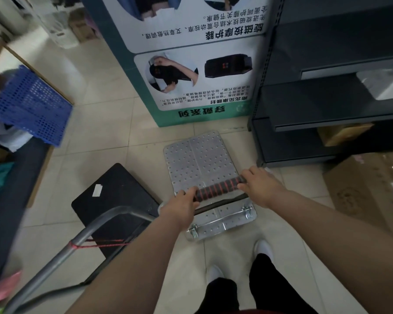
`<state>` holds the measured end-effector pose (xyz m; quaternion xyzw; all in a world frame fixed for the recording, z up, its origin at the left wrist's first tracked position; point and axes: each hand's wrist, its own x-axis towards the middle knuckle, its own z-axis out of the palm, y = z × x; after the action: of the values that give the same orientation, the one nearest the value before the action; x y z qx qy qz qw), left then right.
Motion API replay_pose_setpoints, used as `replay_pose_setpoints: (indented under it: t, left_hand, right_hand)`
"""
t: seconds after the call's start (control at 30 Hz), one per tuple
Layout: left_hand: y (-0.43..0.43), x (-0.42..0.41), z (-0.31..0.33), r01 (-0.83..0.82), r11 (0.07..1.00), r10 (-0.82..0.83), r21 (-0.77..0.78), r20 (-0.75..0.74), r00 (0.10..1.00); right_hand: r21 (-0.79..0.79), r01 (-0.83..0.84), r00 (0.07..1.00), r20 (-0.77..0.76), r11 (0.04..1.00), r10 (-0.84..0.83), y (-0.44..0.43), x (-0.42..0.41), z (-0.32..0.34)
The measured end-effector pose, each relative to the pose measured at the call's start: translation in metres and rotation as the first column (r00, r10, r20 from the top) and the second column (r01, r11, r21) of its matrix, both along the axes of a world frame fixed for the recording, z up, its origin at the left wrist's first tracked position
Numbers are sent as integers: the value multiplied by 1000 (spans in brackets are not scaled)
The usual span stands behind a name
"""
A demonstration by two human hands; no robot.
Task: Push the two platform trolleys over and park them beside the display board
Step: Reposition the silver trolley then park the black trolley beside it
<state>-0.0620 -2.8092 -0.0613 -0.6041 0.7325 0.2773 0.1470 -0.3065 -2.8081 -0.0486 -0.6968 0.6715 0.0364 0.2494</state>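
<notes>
A silver platform trolley with a dimpled metal deck stands on the tiled floor just in front of the green-and-white display board. My left hand and my right hand both grip its black-and-red padded handle, one at each end. To the left stands a second trolley with a black deck. Its grey tubular handle has a red cord tied to it and nobody holds it.
Dark metal shelving stands right of the board, with a cardboard box on the floor beside it. A blue perforated crate and piled goods line the left side. My feet in white shoes are behind the silver trolley.
</notes>
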Motion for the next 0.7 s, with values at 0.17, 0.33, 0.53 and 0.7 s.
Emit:
replay_pose_setpoints:
  t: [0.17,0.33,0.53,0.7]
  left_hand:
    - [-6,-16,5,18,999,-18,44,0,1000]
    - [-12,-38,5,38,999,-38,32,-7,999]
    - [-19,-69,2,62,998,-61,24,-48,997]
    - [-26,-89,1,70,997,-67,29,-75,995]
  right_hand:
    - [12,-9,1000,-14,1000,9,2,-16,3]
    - [15,15,1000,-9,1000,-15,0,-36,6]
    - [20,51,999,-15,998,-51,-4,-66,7]
    - [42,59,998,-9,997,-59,-10,-87,9]
